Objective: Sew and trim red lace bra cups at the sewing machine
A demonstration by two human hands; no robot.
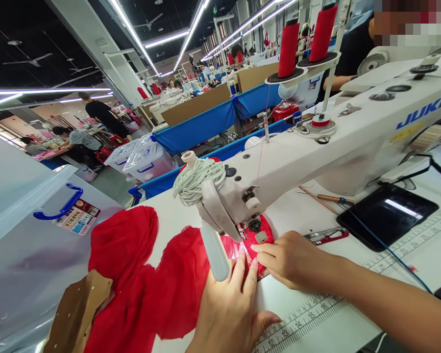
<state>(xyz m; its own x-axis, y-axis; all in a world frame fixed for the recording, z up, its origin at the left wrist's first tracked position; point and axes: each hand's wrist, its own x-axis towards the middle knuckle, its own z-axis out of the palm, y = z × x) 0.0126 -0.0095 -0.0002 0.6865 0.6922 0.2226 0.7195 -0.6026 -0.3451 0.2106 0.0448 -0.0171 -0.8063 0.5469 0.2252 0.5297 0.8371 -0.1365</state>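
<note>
Under the head of a white sewing machine [297, 162] lies red fabric [185, 279], part of it lacy near the needle, where a small lamp lights it. My left hand [228, 306] rests flat beside the presser foot [244, 231], fingers stretched forward over the cloth and thumb spread out. To the right of the needle, my right hand [294, 260] is closed, its fingertips pinching the edge of the red lace [259, 247]. More red cloth [123, 240] is heaped to the left. The grey machine guard hides some of the cloth behind it.
On the table right of my hands lie a dark phone [389, 215], red-handled snippers [329, 237] and an awl [330, 198]. A printed ruler scale [305, 314] runs along the front. At left stand a clear plastic box [33, 264] and brown card [77, 309]. Red thread cones [288, 51] stand behind.
</note>
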